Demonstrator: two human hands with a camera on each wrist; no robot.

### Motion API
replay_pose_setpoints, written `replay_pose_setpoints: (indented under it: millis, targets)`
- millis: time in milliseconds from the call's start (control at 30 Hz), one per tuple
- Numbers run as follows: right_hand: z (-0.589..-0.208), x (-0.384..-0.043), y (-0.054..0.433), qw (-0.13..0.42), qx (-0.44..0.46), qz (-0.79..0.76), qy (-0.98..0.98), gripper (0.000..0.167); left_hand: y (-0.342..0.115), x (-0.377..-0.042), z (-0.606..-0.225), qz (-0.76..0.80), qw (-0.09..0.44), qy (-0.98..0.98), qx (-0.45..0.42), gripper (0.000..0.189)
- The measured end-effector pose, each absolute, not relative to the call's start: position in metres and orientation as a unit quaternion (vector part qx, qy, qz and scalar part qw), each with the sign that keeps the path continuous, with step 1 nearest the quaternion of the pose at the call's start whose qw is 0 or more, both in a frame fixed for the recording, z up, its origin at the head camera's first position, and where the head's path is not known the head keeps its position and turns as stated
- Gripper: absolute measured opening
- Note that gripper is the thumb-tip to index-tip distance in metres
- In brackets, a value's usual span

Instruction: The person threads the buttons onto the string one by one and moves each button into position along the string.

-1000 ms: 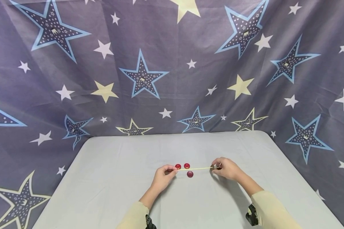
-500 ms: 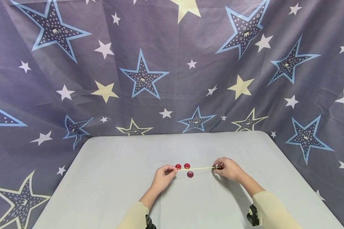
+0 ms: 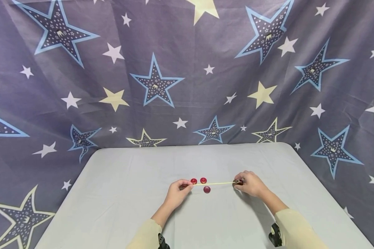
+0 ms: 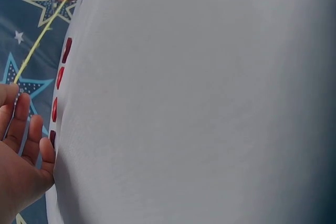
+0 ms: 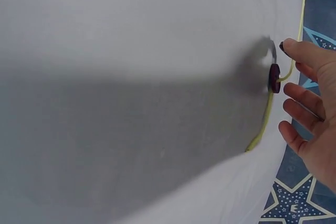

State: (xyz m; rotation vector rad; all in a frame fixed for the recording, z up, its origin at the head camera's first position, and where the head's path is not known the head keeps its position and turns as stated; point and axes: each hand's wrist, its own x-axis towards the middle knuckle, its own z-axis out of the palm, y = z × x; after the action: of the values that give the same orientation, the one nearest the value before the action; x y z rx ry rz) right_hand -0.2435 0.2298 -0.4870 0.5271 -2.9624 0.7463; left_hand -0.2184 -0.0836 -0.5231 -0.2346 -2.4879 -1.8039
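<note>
A pale yellow cord (image 3: 215, 183) runs taut between both hands above the table. My left hand (image 3: 177, 194) pinches its left end between thumb and forefinger, the other fingers loosely spread. My right hand (image 3: 248, 183) pinches a dark brown button (image 3: 235, 183) at the cord's other end. Below those fingers, a dark maroon button (image 5: 274, 78) is threaded on the cord, whose tail (image 5: 255, 141) trails onto the table. Two bright red buttons (image 3: 203, 180) and a maroon button (image 3: 207, 189) lie between the hands. Another dark button (image 4: 52, 138) shows beside the left fingers.
A white-covered table (image 3: 137, 173) spreads under both hands. A dark curtain with stars (image 3: 187, 69) hangs behind the table and along its sides. Black wrist straps (image 3: 275, 235) sit at the cream sleeves.
My right hand has shifted slightly right with the dark brown button, and the stretch of cord between the hands has lengthened. My left hand and the buttons lying on the table stay in place.
</note>
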Motion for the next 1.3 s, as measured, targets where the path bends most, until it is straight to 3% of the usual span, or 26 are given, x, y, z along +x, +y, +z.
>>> replay_pose_setpoints:
  millis: [1300]
  targets:
    - [-0.503, -0.245, 0.23, 0.04, 0.165, 0.242, -0.955, 0.023, -0.083, -0.218, -0.522, -0.591, 0.032, -0.802, -0.078, 0.011]
